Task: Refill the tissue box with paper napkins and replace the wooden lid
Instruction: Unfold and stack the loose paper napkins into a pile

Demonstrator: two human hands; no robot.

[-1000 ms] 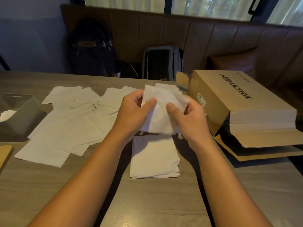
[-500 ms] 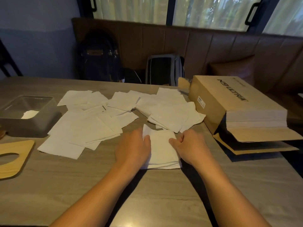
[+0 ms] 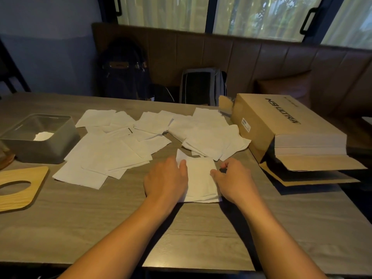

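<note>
A small stack of folded white napkins (image 3: 201,181) lies on the table in front of me. My left hand (image 3: 166,181) rests palm down on its left edge, and my right hand (image 3: 234,181) presses its right edge with curled fingers. Many loose napkins (image 3: 112,156) are spread across the table behind the stack. The grey tissue box (image 3: 40,146) stands open at the far left with a little white paper inside. Its wooden lid (image 3: 20,188), with an oval slot, lies flat in front of the box at the left edge.
A brown cardboard box (image 3: 281,125) lies on its side at the right, its flaps open toward me and white contents showing. Two backpacks (image 3: 203,87) sit on the bench behind the wooden table (image 3: 100,228).
Both hands have come down from holding a napkin in the air and now press it onto the stack. The camera view has tilted up and shifted left, revealing box and lid.
</note>
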